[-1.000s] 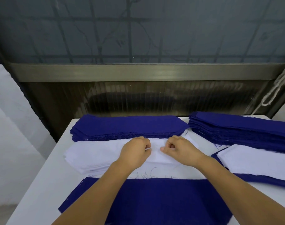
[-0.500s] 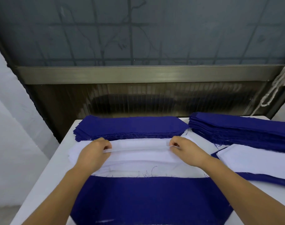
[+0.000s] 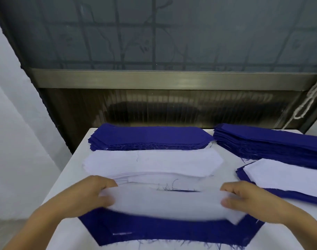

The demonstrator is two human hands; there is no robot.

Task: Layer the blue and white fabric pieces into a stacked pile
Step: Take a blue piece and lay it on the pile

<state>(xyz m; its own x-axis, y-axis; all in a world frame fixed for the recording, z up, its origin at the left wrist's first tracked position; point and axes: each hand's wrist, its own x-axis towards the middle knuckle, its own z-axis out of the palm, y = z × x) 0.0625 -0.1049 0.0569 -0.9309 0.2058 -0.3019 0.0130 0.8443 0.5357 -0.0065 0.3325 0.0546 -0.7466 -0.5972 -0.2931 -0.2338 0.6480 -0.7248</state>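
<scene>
The left hand [image 3: 87, 193] and right hand [image 3: 247, 201] each pinch one end of a white fabric piece [image 3: 164, 202], fingers closed on it, stretched over the blue piece [image 3: 172, 231] at the table's [image 3: 67, 179] near edge; the white stack [image 3: 152, 162] lies mid-surface; a blue stack [image 3: 148, 138] lines the far edge.

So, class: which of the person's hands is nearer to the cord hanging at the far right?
Right. The right hand grips the white piece's right end, below and left of the cord; the left hand holds the opposite end, farther away.
</scene>
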